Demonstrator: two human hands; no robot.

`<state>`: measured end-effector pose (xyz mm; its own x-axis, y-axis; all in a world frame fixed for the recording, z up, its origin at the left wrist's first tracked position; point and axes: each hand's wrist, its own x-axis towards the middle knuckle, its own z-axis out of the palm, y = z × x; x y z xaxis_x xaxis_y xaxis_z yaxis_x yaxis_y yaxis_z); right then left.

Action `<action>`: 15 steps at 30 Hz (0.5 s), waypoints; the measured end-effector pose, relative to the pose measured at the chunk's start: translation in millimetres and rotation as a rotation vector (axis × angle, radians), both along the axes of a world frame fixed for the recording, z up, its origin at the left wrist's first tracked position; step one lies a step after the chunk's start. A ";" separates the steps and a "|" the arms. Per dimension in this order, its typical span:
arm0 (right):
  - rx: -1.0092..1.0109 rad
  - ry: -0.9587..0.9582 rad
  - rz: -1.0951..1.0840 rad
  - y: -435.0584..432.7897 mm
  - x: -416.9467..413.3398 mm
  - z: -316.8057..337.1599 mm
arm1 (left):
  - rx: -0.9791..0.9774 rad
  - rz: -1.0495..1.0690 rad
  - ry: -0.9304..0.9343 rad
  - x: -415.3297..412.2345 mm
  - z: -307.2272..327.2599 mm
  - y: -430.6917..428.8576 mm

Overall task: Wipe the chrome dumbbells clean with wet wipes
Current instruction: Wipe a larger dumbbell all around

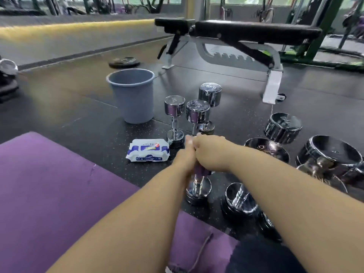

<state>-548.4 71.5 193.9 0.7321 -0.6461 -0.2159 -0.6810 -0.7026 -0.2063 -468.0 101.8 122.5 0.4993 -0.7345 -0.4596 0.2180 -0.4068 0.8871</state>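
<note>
dumbbell (198,189): standing on floor (98,123) by mat (59,184) edge, long axis near upright
left hand (184,156): gripping its top end
right hand (211,152): gripping same end, touching left
wipe: cannot tell, hidden
wipes pack (148,150): lying leftward, left hand nearer

Arms outstretched, left grip (186,154) and right grip (210,152) clasp one dumbbell (198,191).

Glossy chrome dumbbells (198,115), speckled rubber floor (94,123)
</note>
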 end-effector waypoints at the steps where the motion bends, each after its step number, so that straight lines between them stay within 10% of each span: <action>1: -0.014 -0.039 0.064 7.3 -12.4 -8.8 | -0.004 0.022 0.029 -1.5 4.9 -0.2; 15: -0.331 -0.128 0.127 -39.6 -10.8 -10.0 | 0.069 0.039 0.261 4.5 17.6 21.7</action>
<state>-559.2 31.9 183.9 0.8185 -0.5676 0.0884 -0.5673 -0.8229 -0.0315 -463.5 123.5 140.1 0.3849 -0.6792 -0.6250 0.4524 -0.4514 0.7691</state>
